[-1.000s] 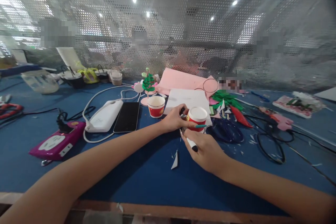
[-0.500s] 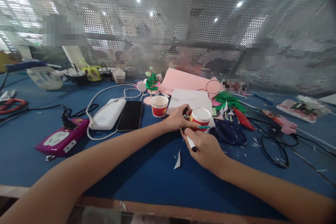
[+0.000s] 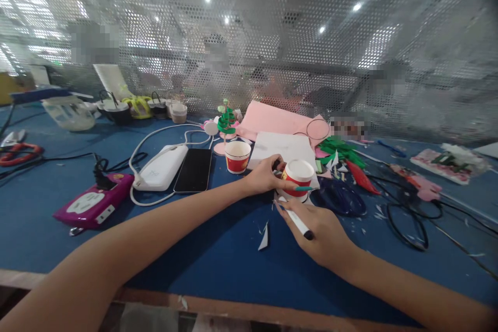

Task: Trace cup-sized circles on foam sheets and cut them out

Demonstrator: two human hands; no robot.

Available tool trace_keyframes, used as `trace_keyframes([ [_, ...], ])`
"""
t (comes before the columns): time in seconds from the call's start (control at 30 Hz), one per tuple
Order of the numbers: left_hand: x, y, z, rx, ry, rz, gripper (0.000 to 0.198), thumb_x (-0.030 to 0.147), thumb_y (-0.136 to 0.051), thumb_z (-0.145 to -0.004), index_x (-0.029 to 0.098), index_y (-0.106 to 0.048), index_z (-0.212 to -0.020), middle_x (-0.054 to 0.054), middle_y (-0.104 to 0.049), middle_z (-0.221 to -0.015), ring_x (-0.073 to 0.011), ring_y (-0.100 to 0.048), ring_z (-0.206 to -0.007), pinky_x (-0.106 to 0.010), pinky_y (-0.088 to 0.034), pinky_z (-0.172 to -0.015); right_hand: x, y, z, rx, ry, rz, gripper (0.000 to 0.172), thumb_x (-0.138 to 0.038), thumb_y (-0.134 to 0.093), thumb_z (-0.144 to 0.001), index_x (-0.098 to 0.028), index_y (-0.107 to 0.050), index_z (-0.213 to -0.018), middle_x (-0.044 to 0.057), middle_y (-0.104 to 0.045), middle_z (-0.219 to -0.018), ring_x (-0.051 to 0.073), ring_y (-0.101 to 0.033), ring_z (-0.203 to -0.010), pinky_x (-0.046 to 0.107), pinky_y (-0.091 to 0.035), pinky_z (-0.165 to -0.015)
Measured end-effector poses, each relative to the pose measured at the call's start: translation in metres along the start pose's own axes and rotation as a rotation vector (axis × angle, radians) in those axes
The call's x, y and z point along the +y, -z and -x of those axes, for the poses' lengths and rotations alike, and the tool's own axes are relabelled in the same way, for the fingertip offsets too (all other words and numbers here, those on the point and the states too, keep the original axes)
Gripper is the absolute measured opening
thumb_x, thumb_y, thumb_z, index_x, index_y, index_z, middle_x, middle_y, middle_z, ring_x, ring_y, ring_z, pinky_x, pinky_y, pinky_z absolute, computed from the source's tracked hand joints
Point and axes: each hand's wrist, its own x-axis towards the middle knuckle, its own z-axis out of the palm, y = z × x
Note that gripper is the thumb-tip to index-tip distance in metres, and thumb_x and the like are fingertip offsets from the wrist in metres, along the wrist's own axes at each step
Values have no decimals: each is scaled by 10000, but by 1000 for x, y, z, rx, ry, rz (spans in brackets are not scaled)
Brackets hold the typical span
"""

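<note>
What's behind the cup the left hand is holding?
White paper shows behind the cup, with a pink sheet farther back. The cup and left hand cover part of the paper; what lies there can't be seen.

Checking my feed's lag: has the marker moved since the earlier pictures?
Yes: judged against the phone, the marker has shifted rightward and toward the person.

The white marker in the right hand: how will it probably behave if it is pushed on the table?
The white marker would likely roll, as it looks cylindrical. Straight in the right hand, it seems stiff; being slim, probably light.
</note>
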Motion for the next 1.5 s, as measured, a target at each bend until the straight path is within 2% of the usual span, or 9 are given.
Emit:
trace_keyframes([
  [0.37, 5, -1, 0, 5, -3, -31, 532, 357, -777, -472, 189, -307, -657, 63, -360, -690, -68, -332, -619, -201, -311, -541, 15, 28, 15, -54, -91, -257, 152, -243, -429, -888, -190, -568, -856, 14, -619, -637, 114, -555, -508, 210, -386, -496],
  [0.5, 8, -1, 1, 23, 15, -67, 548, 398, -773, -462, 191, -300, -647, 65, -364, -677, -67, -333, -608, -202, -304, -541, 26, 38, 19, -64, -199, -303, 161, -282, -459, -881, -193, -560, -792, -46, -492, -497, 74, -417, -378, 207, -321, -423],
  [0.67, 10, -2, 1, 23, 15, -94, 550, 408, -770, -468, 194, -295, -646, 65, -364, -672, -69, -331, -602, -204, -287, -536, 54, 39, 24, -47, -409, -573, 209, -361, -504, -852, -195, -526, -727, -58, -459, -442, 76, -412, -347, 200, -314, -365],
  [0.73, 11, -2, 2, 27, 15, -104, 544, 401, -771, -469, 194, -299, -643, 66, -362, -665, -69, -325, -595, -207, -281, -534, 73, 35, 23, 78, -512, -783, 225, -381, -524, -838, -203, -497, -702, -63, -474, -431, 74, -407, -318, 193, -313, -329],
  [0.83, 11, -1, 2, 25, 15, -120, 533, 385, -777, -465, 193, -314, -647, 66, -368, -658, -68, -318, -588, -209, -269, -526, 102, 31, 14, 411, -633, -977, 206, -366, -585, -795, -205, -493, -705, -64, -491, -412, 75, -394, -305, 181, -274, -293],
  [0.93, 10, 0, 1, 14, 9, -145, 530, 390, -776, -469, 194, -320, -655, 68, -375, -660, -67, -313, -581, -215, -262, -524, 122, 29, -6, 480, -662, -1092, 213, -345, -681, -705, -187, -539, -706, -38, -537, -443, 97, -473, -369, 189, -329, -321],
  [1.07, 10, 3, -1, 11, -16, -263, 534, 410, -770, -479, 195, -308, -638, 63, -389, -660, -81, -322, -605, -229, -275, -557, 130, 25, -37, 364, -665, -1159, 267, -371, -742, -617, -162, -585, -673, -23, -539, -458, 93, -468, -379, 194, -318, -318],
  [1.23, 9, 6, -2, 18, -87, -405, 507, 417, -753, -514, 197, -311, -631, 46, -394, -676, -109, -344, -668, -243, -287, -609, 131, 4, -68, 63, -706, -1165, 395, -468, -698, -648, -147, -527, -492, -18, -475, -397, 55, -383, -340, 188, -259, -311],
  [1.5, 11, 10, -5, -4, -21, -470, 481, 421, -774, -472, 192, -375, -615, 37, -382, -632, -125, -368, -642, -255, -281, -573, 139, -22, -96, -276, -712, -1128, 330, -409, -748, -596, -150, -545, -574, -19, -519, -430, 83, -439, -391, 204, -299, -358],
])
